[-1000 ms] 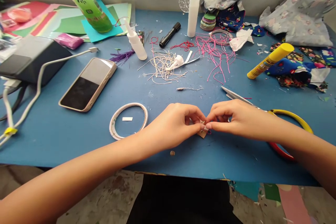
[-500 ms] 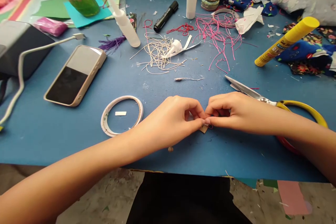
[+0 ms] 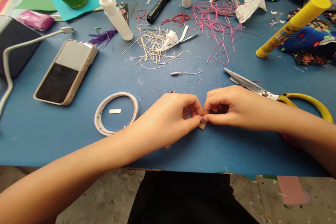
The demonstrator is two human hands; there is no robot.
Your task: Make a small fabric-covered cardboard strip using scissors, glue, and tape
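Note:
Fingertips meet just right of the middle, where my left hand [image 3: 181, 113] and my right hand [image 3: 223, 106] are both closed in a pinch. A brown corner of a small piece of cardboard [image 3: 202, 125] pokes out below the left thumb and forefinger; the rest is hidden by the fingers. Whatever is between the right fingertips is too small and covered to name. Behind the right wrist lie scissors [image 3: 265, 93] with yellow and red handles, blades apart. A roll of white tape [image 3: 98, 120] lies flat left of my left forearm, with a small white strip [image 3: 114, 111] inside its ring.
A phone [image 3: 56, 84] lies at the left, near a white cable [image 3: 28, 43]. Farther back are a white glue bottle [image 3: 115, 17], a black marker [image 3: 159, 5], cream strings [image 3: 152, 47], pink strings [image 3: 215, 21] and a yellow glue stick [image 3: 288, 29]. The blue table's [image 3: 78, 147] front edge is close.
The view has tilted and shifted slightly, so objects at the back sit higher in it. Both hands keep their pinch together over the cardboard, with only slight finger movement.

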